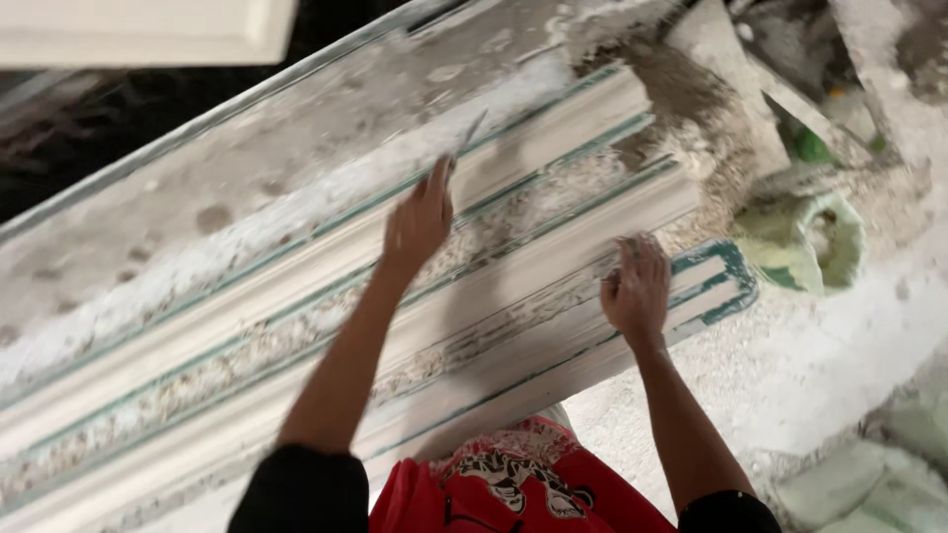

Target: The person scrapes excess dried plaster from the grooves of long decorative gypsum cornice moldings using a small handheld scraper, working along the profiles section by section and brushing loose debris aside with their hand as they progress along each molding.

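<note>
A long ridged mould (296, 316) with green edges, filled with white plaster, runs diagonally from lower left to upper right. My left hand (420, 219) reaches over its upper ridges and grips a thin flat blade (470, 132) that points up and to the right. My right hand (637, 286) rests on the mould's near right end, fingers curled against the plaster surface, holding nothing that I can see.
A plaster-crusted bench surface (247, 158) lies beyond the mould. A green bucket (820, 242) smeared with plaster stands to the right on a white, dusty floor (810, 365). A pale board (148, 30) fills the top left. Plaster lumps (859, 479) sit at the lower right.
</note>
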Action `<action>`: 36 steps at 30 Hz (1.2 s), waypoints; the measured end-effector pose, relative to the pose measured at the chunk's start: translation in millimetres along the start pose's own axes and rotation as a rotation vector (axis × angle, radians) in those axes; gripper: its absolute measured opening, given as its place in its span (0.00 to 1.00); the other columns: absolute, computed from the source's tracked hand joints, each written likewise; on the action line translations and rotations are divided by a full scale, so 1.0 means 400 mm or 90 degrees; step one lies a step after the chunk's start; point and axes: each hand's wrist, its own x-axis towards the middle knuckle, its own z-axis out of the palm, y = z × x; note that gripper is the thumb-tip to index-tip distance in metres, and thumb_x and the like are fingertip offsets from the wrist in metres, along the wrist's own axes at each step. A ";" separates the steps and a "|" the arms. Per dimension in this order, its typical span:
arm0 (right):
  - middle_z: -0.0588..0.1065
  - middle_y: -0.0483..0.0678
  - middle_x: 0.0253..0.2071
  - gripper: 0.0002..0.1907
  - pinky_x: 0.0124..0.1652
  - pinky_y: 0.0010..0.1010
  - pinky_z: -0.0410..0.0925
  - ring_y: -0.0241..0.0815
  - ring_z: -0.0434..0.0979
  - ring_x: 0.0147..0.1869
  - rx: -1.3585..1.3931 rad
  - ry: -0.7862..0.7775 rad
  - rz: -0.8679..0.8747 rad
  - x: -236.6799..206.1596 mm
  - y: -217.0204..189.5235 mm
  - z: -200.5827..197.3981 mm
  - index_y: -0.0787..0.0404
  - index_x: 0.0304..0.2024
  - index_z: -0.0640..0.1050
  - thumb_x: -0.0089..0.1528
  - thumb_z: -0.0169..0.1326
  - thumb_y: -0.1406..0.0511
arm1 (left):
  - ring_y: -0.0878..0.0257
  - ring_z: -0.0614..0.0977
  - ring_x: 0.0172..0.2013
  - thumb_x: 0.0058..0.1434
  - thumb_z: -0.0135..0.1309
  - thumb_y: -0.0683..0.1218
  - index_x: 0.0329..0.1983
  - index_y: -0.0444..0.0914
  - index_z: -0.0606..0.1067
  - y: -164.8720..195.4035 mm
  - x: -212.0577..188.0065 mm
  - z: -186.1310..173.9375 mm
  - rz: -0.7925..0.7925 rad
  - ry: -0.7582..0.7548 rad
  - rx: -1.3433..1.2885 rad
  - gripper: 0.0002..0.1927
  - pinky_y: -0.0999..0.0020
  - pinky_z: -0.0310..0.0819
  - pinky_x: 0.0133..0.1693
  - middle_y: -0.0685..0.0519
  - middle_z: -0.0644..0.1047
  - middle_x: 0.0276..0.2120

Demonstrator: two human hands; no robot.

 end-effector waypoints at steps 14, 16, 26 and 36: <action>0.71 0.62 0.58 0.17 0.64 0.58 0.61 0.62 0.68 0.66 0.214 0.004 -0.282 -0.098 -0.386 0.123 0.68 0.62 0.72 0.72 0.45 0.71 | 0.55 0.78 0.26 0.71 0.49 0.44 0.66 0.30 0.65 0.120 -1.156 -0.226 -0.491 0.320 -0.327 0.23 0.59 0.73 0.29 0.43 0.78 0.33; 0.73 0.59 0.53 0.14 0.54 0.50 0.68 0.56 0.72 0.57 0.289 -0.049 -0.344 -0.159 -0.585 0.159 0.67 0.59 0.73 0.72 0.46 0.69 | 0.54 0.77 0.26 0.72 0.49 0.44 0.64 0.31 0.66 0.096 -1.221 -0.261 -0.555 0.405 -0.377 0.21 0.58 0.73 0.30 0.43 0.76 0.30; 0.77 0.50 0.23 0.16 0.25 0.33 0.68 0.39 0.73 0.22 0.537 -0.505 -0.321 -0.726 -1.472 0.244 0.64 0.44 0.80 0.70 0.52 0.57 | 0.58 0.77 0.22 0.74 0.43 0.49 0.53 0.33 0.66 -0.017 -1.908 -0.530 -0.785 0.488 -0.439 0.14 0.59 0.70 0.26 0.47 0.76 0.24; 0.83 0.49 0.37 0.17 0.39 0.32 0.76 0.40 0.83 0.38 0.433 -0.708 -0.616 -1.121 -1.953 0.312 0.55 0.53 0.79 0.70 0.46 0.56 | 0.64 0.74 0.21 0.73 0.36 0.61 0.31 0.33 0.77 -0.133 -2.366 -0.682 -1.002 0.659 -0.522 0.32 0.67 0.68 0.26 0.47 0.75 0.20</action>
